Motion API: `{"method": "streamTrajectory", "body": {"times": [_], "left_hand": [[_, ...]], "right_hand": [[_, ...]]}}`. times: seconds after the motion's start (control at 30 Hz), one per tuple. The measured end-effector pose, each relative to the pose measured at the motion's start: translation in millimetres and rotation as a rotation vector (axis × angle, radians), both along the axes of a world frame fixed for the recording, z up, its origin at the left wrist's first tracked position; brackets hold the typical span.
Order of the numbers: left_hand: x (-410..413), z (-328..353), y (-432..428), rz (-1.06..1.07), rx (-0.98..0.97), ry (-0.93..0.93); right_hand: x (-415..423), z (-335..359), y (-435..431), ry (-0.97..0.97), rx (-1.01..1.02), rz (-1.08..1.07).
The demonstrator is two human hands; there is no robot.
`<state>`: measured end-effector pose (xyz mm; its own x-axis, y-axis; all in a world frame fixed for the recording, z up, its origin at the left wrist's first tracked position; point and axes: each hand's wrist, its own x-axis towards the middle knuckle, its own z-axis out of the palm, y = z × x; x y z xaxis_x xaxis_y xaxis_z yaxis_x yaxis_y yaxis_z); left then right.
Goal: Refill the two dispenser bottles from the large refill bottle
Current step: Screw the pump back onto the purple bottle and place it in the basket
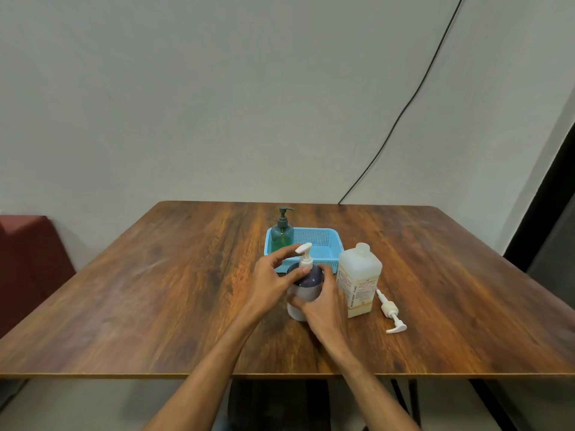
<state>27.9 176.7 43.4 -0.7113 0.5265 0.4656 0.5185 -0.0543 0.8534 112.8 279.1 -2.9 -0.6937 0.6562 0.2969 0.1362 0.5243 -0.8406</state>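
1. The purple dispenser bottle (306, 283) stands on the wooden table (155, 290), near the front of the blue basket (323, 244). Its body is round and smooth, dark on top and pale lower down.
2. The right hand (325, 306) wraps around the body of this bottle and covers its lower right side.
3. The left hand (270, 278) pinches the neck of the white pump (305, 255) with thumb and curled fingers. Whether the pump is screwed tight, I cannot tell.
4. The large refill bottle (359, 275) stands just right of the hands. It is square, of cloudy plastic, and holds a little yellowish liquid at the bottom. Its label is too small to read fully.
5. A loose white pump (390, 309) with a long tube lies flat beside it.
6. The green dispenser bottle (281, 236), transparent with a dark pump, stands in the back left corner of the perforated basket. The left hand hides its base.
7. A black cable (404, 110) runs down the wall.
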Motion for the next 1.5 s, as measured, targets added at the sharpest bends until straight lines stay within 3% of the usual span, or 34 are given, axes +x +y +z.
{"method": "streamTrajectory", "body": {"times": [0.23,0.4,0.6,0.77,1.07,1.5], "left_hand": [[0,21,-12,0.01,0.113,-0.064],[-3,40,-10,0.033,0.233,-0.073],[-20,55,10,0.18,0.25,-0.077],[-37,57,29,0.199,0.126,-0.07],[-64,38,60,0.221,-0.036,-0.009],[-87,17,82,0.231,-0.114,0.04]], "right_hand": [[-4,22,9,-0.054,0.065,0.035],[-8,69,20,0.033,0.109,0.04],[-21,130,47,0.069,0.14,0.123],[-44,166,86,-0.018,0.176,0.155],[-93,148,156,-0.24,0.045,0.308],[-133,99,191,-0.319,0.167,0.459]]}}
